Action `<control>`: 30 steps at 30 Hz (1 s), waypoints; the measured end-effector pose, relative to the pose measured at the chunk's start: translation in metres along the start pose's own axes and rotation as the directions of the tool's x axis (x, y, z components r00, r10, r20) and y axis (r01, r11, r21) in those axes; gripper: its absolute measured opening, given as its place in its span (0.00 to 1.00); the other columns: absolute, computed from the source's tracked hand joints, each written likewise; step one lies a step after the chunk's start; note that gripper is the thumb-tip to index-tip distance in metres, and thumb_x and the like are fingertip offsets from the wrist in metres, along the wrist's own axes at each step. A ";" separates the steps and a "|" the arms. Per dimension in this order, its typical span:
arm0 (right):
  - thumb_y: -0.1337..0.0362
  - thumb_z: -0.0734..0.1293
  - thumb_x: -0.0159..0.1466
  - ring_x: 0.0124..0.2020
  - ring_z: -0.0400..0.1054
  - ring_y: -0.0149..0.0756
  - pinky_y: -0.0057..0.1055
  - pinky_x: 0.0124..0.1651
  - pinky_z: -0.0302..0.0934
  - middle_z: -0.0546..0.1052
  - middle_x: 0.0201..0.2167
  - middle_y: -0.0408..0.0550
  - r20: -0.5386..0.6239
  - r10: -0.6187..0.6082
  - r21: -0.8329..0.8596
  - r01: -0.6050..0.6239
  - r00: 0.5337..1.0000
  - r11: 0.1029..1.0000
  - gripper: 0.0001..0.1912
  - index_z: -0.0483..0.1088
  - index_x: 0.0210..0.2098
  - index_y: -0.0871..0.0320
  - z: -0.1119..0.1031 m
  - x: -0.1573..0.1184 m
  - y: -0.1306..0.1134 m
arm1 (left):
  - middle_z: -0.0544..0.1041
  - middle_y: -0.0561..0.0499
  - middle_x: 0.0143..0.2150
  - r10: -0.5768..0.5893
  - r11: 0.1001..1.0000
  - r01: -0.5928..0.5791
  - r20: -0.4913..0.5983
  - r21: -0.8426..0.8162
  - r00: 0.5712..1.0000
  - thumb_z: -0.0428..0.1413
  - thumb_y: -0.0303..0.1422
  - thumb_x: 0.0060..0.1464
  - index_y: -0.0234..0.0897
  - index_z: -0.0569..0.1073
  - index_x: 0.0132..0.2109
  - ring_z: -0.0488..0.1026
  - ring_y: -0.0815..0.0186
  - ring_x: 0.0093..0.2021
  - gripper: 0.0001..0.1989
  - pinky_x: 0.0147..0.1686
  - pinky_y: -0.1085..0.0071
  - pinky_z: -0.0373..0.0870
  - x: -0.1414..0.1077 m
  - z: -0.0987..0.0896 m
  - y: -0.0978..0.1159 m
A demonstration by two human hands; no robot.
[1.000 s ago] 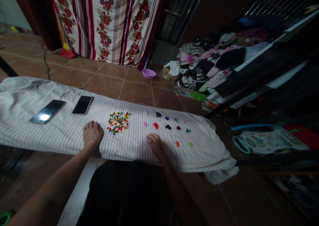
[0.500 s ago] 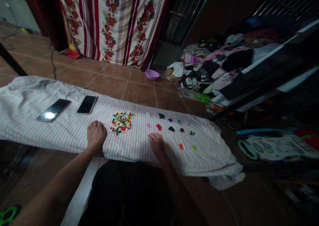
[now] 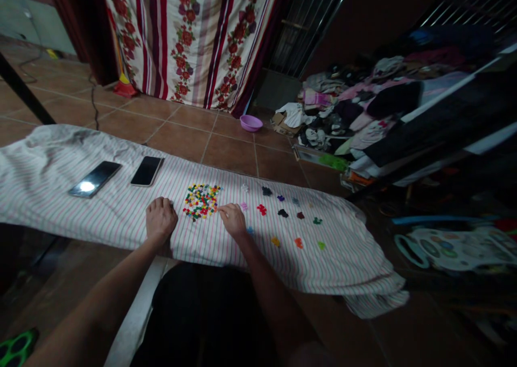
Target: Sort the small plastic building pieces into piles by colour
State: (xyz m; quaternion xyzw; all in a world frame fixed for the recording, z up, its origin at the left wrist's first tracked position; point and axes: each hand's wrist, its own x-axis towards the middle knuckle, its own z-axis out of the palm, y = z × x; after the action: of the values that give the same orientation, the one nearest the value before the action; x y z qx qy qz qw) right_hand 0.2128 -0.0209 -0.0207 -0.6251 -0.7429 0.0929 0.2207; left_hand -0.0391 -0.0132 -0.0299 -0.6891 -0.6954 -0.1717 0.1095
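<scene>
A mixed pile of small coloured pieces, like beads, [image 3: 201, 201] lies on the striped cloth [image 3: 218, 246]. Left of it, my left hand [image 3: 161, 219] rests palm down on the cloth with its fingers lying on the fabric. At the pile's right edge, my right hand [image 3: 233, 220] has thumb and forefinger drawn together in a pinch; whatever is between them is too small to make out. To the right lie little single-colour groups, among them red pieces [image 3: 262, 209], black pieces [image 3: 283, 213], yellow pieces [image 3: 275, 241] and orange pieces [image 3: 298, 242]. Blue pieces [image 3: 250, 230] show beside my right wrist.
Two phones lie at the left of the cloth, a phone with a bright reflection [image 3: 95, 179] and a dark phone [image 3: 147, 171]. Beyond are a purple basin [image 3: 251, 123] on the tiled floor, a flowered curtain [image 3: 186, 43] and heaped clothes [image 3: 363, 97].
My right hand has moved left, from beside the single-colour groups to the mixed pile's edge, uncovering the blue pieces. My left hand stays on the cloth. The view has shifted slightly.
</scene>
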 end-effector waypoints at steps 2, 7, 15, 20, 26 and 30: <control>0.65 0.62 0.67 0.43 0.67 0.37 0.32 0.50 0.58 0.78 0.38 0.48 0.033 0.015 -0.021 -0.015 0.999 1.000 0.12 0.78 0.42 0.52 0.002 0.012 -0.008 | 0.71 0.41 0.41 -0.003 1.000 0.003 0.009 -0.006 1.000 0.43 0.34 0.60 0.33 0.69 0.42 0.65 0.54 0.45 0.13 0.43 0.60 0.57 0.000 -0.001 0.000; 0.63 0.62 0.67 0.43 0.67 0.36 0.31 0.49 0.57 0.78 0.39 0.47 0.105 0.025 -0.043 -0.020 0.994 0.999 0.12 0.78 0.41 0.52 0.008 0.034 -0.020 | 0.71 0.40 0.42 -0.017 0.999 0.019 0.036 -0.041 0.999 0.43 0.33 0.59 0.33 0.69 0.43 0.65 0.53 0.45 0.12 0.44 0.59 0.57 0.001 -0.002 0.001; 0.66 0.64 0.63 0.42 0.68 0.36 0.29 0.45 0.57 0.78 0.38 0.48 0.215 0.070 -0.140 -0.040 0.974 0.989 0.10 0.78 0.36 0.53 0.005 0.053 -0.036 | 0.71 0.40 0.41 -0.018 0.998 0.020 0.039 -0.052 0.999 0.42 0.32 0.59 0.33 0.69 0.42 0.65 0.53 0.45 0.13 0.44 0.59 0.57 0.001 -0.004 0.002; 0.63 0.67 0.62 0.42 0.69 0.40 0.30 0.42 0.59 0.79 0.36 0.50 0.259 0.117 -0.176 -0.072 0.959 0.982 0.07 0.78 0.34 0.55 0.004 0.064 -0.045 | 0.71 0.40 0.41 -0.020 0.999 0.021 0.029 -0.049 0.999 0.43 0.32 0.59 0.33 0.69 0.42 0.65 0.54 0.45 0.12 0.44 0.59 0.58 0.002 -0.003 0.002; 0.65 0.67 0.61 0.39 0.70 0.37 0.29 0.41 0.59 0.78 0.33 0.48 0.226 0.106 -0.158 -0.071 0.968 0.985 0.06 0.77 0.31 0.55 0.004 0.063 -0.047 | 0.71 0.40 0.41 -0.023 0.998 0.025 0.041 -0.055 0.999 0.43 0.32 0.59 0.33 0.69 0.42 0.65 0.54 0.45 0.12 0.44 0.60 0.57 0.002 -0.002 0.002; 0.64 0.66 0.61 0.40 0.69 0.37 0.29 0.42 0.59 0.78 0.35 0.47 0.196 0.105 -0.139 -0.078 0.975 0.987 0.05 0.76 0.32 0.54 0.002 0.058 -0.044 | 0.71 0.40 0.41 -0.013 0.999 0.015 0.033 -0.045 0.999 0.43 0.32 0.59 0.33 0.69 0.42 0.65 0.54 0.45 0.12 0.43 0.60 0.57 0.002 -0.003 0.002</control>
State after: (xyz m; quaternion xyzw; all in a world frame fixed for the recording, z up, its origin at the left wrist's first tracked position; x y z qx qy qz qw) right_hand 0.1659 0.0267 0.0085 -0.6592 -0.7363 0.1172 0.0981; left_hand -0.0378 -0.0126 -0.0266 -0.6893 -0.6979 -0.1766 0.0812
